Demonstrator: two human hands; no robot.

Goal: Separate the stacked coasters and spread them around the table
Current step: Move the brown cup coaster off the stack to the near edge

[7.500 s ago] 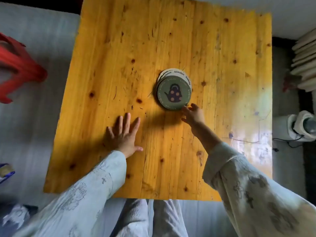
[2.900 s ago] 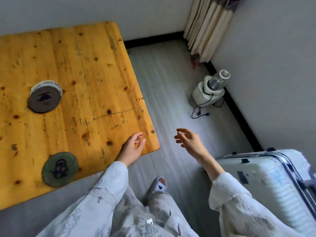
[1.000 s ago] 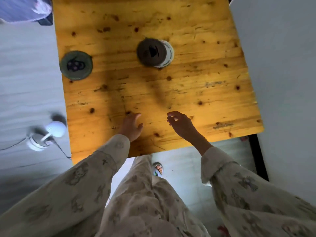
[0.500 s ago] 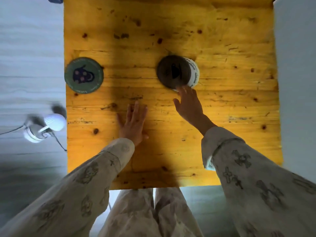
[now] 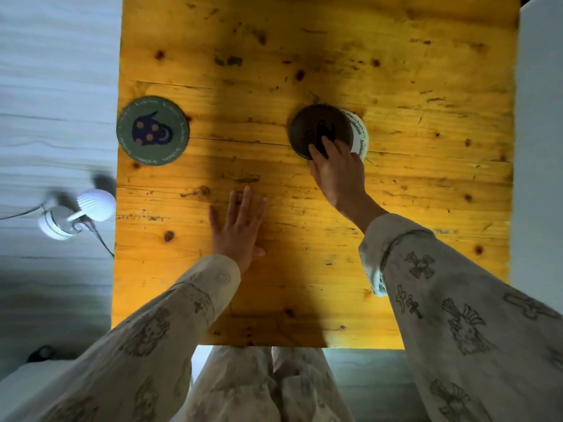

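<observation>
Right hand (image 5: 336, 175) fingertips pressing brown top coaster (image 5: 320, 129); left hand (image 5: 237, 226) spread flat on table (image 5: 426, 71)

The word "Aestheticist" is printed several times around the rim of the green coaster (image 5: 153, 130). The same word can be read once on the exposed edge of the white coaster (image 5: 359, 136), under the dark brown coaster (image 5: 320, 129). No other text can be read.
</observation>
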